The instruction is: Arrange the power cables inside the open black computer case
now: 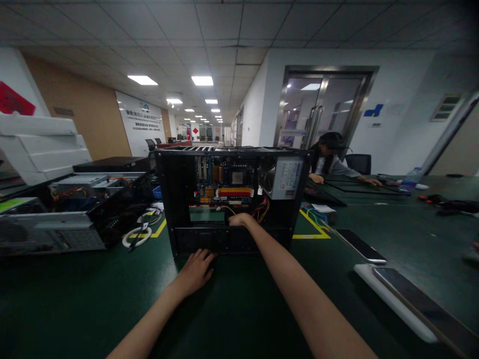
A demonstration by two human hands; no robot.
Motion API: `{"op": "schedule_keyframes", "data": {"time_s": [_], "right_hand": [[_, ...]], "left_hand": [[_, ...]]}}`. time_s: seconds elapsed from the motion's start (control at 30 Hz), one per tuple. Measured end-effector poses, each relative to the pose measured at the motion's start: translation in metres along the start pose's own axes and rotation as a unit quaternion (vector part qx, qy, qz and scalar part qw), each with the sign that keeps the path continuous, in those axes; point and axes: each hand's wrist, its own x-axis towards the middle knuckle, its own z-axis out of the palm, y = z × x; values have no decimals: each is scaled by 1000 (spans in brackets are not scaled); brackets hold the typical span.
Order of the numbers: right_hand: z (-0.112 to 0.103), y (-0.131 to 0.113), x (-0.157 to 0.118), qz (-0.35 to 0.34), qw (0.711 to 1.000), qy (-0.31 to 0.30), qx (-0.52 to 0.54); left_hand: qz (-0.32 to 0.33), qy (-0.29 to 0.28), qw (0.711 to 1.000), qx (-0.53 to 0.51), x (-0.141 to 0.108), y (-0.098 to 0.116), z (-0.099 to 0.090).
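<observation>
A black computer case (234, 242) stands in front of me with its side open. Inside it show the motherboard (245, 172), the power supply (288, 178) with its fan, and bundled coloured cables (263, 209). My right hand (239, 220) reaches into the lower middle of the case, fingers curled beside a dark part and a thin yellow wire (225, 208). What those fingers grip is too dark to make out. My left hand (196, 271) lies on the green table with fingers spread, its tips at the bottom edge of the case.
At left lies another opened computer case (97, 214), with a coiled white cable (137, 237) beside it. Phones (361, 246) and a white slab-like object (392, 301) lie at right. Beyond them are a water bottle (410, 179) and a person (331, 157) seated across the table.
</observation>
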Motion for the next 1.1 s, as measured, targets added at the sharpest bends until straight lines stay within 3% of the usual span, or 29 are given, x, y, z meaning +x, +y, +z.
{"op": "schedule_keyframes", "data": {"time_s": [0.23, 0.43, 0.63, 0.83, 1.1], "right_hand": [[-3, -3, -16, -16, 995, 85, 59], [-3, 12, -28, 10, 971, 142, 193], [-3, 21, -34, 16, 896, 211, 391], [-13, 19, -32, 43, 821, 186, 539], [-19, 19, -32, 64, 752, 174, 633]], "left_hand": [[-1, 5, 1000, -2, -1, 3, -3], [-1, 1, 1000, -9, -2, 3, -4], [8, 19, 1000, -4, -2, 0, -1], [5, 15, 1000, -3, -2, 1, -2], [4, 13, 1000, -3, -1, 0, 0]]}}
